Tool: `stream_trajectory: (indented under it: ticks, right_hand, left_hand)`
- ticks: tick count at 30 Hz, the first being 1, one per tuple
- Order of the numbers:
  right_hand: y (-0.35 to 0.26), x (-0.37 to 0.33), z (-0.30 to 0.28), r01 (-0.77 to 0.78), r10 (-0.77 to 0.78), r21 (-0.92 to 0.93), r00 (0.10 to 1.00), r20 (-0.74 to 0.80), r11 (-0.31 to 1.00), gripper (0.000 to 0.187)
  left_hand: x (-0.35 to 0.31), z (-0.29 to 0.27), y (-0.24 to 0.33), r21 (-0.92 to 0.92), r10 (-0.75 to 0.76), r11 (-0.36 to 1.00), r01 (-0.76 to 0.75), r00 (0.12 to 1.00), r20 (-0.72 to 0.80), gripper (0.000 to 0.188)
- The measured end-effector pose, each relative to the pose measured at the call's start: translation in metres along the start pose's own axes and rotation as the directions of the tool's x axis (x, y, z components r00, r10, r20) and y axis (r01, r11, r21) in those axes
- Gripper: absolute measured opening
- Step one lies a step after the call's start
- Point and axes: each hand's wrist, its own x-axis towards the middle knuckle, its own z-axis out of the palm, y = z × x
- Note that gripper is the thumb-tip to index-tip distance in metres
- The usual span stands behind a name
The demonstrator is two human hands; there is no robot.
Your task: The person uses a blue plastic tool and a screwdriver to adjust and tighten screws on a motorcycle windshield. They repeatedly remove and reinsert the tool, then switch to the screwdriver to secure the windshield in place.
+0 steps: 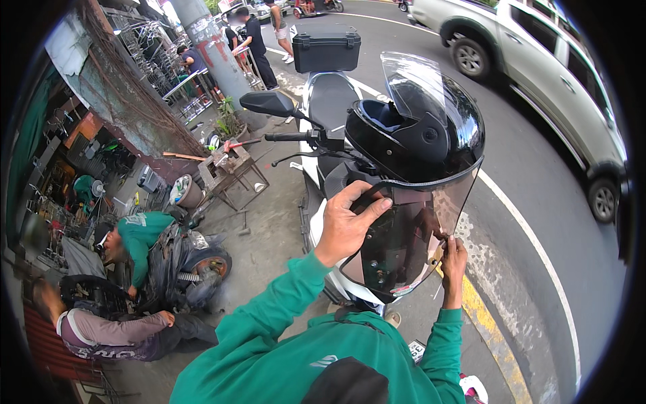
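- Visor [409, 232], dark-tinted, curved; centre of the work, taken here as the clock's middle.
- Left hand [346, 225], 10 o'clock edge: thumb on the near face, fingers curled behind; closed in a pinch on the visor.
- Right hand [455, 266], 4 o'clock edge: fingertips gripping the visor's rim.
- Helmet [457, 124], glossy black, 12 to 1 o'clock, clear shield [412, 84] raised; overlaps the visor in view, contact uncertain, support hidden.
- Hazard, drop: narrow edge holds; a slip of either pinch could send the visor onto pavement [269, 283], 8 o'clock, or yellow strip [494, 337], near 5.
- Hazard, scratching or smears: rubbing against the helmet; thumb pressed on the tinted face.
- Hazard, strain: uneven pull between hands could overbend the sheet.
- Hazard, topple: a knock could unsettle the helmet above the motorcycle [332, 94], 11 o'clock.
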Motion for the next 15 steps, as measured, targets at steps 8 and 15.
stream_trajectory:
  ticks: [8,15]
  right_hand:
    - [0.0007,-0.0018,0.0049,0.201,-0.23,-0.22,0.966,-0.118,0.955,0.031]
    - [-0.0021,-0.0012,0.0012,0.038,-0.038,-0.004,0.998,-0.05,0.999,0.058]
  left_hand:
    - [0.0038,0.0006,-0.0047,0.034,0.02,0.999,-0.019,1.0,-0.019,0.018]
    - [0.0023,0.0005,-0.0021,-0.062,-0.004,0.998,0.005,1.0,0.011,0.021]
